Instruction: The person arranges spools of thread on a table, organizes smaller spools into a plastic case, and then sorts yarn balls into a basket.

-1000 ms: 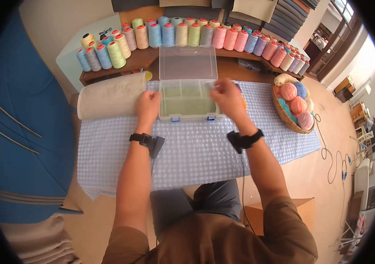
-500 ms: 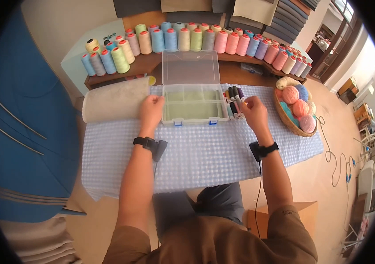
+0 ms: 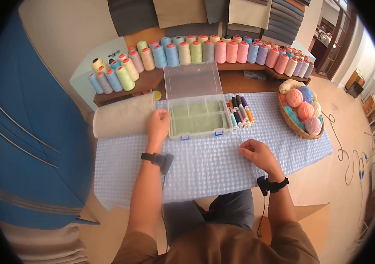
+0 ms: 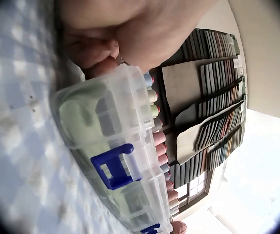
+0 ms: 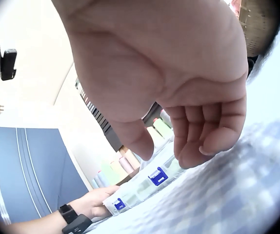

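Note:
A clear plastic compartment box stands on the checked tablecloth, its lid raised at the back. Light green material shows through its compartments. My left hand rests beside the box's left end, fingers loosely bent, with fingertips right at its corner in the left wrist view. Two blue latches are on the front wall. My right hand hovers over the cloth to the front right of the box, its fingers loosely curled and nothing in them. Small thread spools lie against the box's right side.
A beige fabric roll lies left of the box. The basket at the right holds several yarn balls. Rows of big thread cones stand on the raised shelf behind. The tablecloth reaches the front edge.
My right hand has moved from above the box's right side, past the small spools, then down toward the front right. My left hand has stayed at the box's left end.

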`<state>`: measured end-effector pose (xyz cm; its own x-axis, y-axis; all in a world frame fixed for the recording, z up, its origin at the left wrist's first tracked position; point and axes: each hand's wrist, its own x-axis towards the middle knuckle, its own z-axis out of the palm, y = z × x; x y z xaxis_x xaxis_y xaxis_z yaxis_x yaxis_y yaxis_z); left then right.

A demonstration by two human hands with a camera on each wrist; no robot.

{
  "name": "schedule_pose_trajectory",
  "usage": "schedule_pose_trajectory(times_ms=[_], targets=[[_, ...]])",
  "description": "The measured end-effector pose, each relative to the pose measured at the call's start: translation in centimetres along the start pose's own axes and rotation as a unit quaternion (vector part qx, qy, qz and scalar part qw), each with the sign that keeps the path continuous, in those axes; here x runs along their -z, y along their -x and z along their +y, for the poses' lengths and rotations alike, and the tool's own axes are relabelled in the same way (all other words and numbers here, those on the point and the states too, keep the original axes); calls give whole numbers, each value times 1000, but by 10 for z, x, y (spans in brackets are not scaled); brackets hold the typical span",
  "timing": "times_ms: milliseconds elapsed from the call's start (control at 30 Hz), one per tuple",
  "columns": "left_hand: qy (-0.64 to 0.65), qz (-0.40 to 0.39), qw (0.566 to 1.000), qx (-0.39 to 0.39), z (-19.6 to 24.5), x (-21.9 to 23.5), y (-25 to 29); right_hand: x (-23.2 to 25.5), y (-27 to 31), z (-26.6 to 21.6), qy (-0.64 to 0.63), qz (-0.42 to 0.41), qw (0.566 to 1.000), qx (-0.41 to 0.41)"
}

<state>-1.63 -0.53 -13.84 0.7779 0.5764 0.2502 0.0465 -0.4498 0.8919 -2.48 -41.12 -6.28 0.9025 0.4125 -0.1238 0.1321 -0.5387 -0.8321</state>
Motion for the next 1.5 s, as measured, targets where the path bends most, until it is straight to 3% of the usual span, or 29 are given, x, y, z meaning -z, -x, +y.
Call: schedule_pose_trajectory(times_ms=[333,500,600,700,767,867,967,1067,1267,1367,1500], targets=[[4,-7,1000,-3,11,3,7,1,-4,25,-180,19,983,-39],[108,-42,991,69,-4,3,3,0,-4,32,-204,27,978,-29],[95,-36,994,49,1,1,2,4,-5,28,-165,11,986,-38],[92,-30,995,21,-3,0,4,22,-17,11,-45,-19,999,-12],[96,-29,995,9,-8,-2,1,32,-38,4,-56,25,998,23],[99,-31,995,-1,-14,-6,-2,34,-80,-1,73,174,978,88],[119,-40,992,-2,-11,-6,-4,26,-112,5,205,225,947,106],[130,-49,990,8,-12,-4,-4,14,-116,-8,253,225,940,52],[104,-46,993,-12,-7,-6,-3,2,-120,-25,265,264,923,90],[82,-41,996,-8,-2,-6,-2,-22,-112,-69,137,214,954,160],[129,-38,991,-8,-6,-9,-3,-89,-144,-115,151,128,957,212]])
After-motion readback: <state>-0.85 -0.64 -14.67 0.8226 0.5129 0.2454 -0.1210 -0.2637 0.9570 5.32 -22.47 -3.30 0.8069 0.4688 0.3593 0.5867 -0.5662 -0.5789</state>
